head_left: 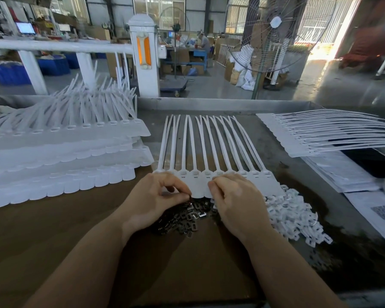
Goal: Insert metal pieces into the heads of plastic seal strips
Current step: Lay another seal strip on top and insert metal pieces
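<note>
Seal strips [209, 150] — both hands at heads (bare table beyond)

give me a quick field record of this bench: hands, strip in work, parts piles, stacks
left hand: fingers curled, pinching at the strip's near edge
right hand: fingers curled on the strip's heads
seal strip sheet: flat, centre, tails pointing away
metal pieces: dark pile between the hands
white clips: pile right of the right hand
left stack: layered strip sheets
right stack: sheets, tails pointing right
</note>
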Demonstrator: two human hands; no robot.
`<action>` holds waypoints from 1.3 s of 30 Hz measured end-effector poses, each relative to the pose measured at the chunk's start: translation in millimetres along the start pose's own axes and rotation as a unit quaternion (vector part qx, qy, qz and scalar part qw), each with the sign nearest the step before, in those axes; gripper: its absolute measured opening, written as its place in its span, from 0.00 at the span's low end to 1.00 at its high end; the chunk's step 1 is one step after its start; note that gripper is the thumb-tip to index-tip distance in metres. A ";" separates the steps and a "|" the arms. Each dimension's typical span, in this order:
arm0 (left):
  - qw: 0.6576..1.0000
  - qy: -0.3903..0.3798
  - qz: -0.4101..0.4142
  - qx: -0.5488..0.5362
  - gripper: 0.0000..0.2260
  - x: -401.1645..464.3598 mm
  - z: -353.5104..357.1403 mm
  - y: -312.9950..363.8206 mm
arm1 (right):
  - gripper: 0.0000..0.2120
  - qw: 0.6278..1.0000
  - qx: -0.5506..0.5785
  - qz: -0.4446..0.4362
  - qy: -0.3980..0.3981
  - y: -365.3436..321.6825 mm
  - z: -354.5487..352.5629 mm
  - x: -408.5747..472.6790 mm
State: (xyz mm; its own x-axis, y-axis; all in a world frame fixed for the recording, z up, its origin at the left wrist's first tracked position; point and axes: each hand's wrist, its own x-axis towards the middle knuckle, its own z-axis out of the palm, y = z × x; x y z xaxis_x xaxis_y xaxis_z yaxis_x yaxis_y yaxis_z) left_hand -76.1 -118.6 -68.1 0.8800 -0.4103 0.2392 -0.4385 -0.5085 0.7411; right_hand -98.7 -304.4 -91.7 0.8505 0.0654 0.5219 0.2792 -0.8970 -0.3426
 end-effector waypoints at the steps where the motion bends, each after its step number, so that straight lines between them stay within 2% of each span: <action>1: 0.999 0.022 -0.011 -0.027 0.06 0.6 -0.8 -0.3 | 0.12 1.000 -0.001 0.000 -0.003 0.0 -0.1 0.3; 5: 0.978 0.140 -0.084 -0.131 0.06 10.7 -7.7 -6.7 | 0.13 1.000 -0.007 0.002 -0.008 -0.1 -0.4 1.2; 9: 0.959 0.203 -0.134 -0.147 0.07 27.3 -15.6 -15.5 | 0.13 1.000 -0.013 0.002 -0.008 -0.9 -0.2 2.0; 14: 0.951 0.214 -0.173 -0.144 0.07 36.2 -10.2 -29.0 | 0.12 1.000 -0.008 -0.004 -0.001 -0.9 -0.3 1.3; 19: 0.954 0.228 -0.155 -0.121 0.08 28.1 -4.7 -36.7 | 0.12 1.000 -0.010 0.000 0.015 -1.3 0.5 0.8; 25: 0.961 0.223 -0.156 -0.041 0.06 26.8 -4.6 -38.1 | 0.11 1.000 -0.004 -0.002 0.012 -1.4 0.7 0.7; 39: 0.954 0.240 -0.164 0.067 0.05 30.2 0.9 -41.0 | 0.11 1.000 -0.004 0.000 -0.004 -2.7 -1.6 -0.5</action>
State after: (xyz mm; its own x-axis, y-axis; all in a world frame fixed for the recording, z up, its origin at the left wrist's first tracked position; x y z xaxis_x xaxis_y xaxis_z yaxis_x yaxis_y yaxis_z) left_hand -31.7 -110.8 -91.8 0.9418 0.1660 0.2923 -0.1159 -0.6558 0.7460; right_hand -100.6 -302.7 -89.8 0.8541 0.0699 0.5155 0.2764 -0.9005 -0.3359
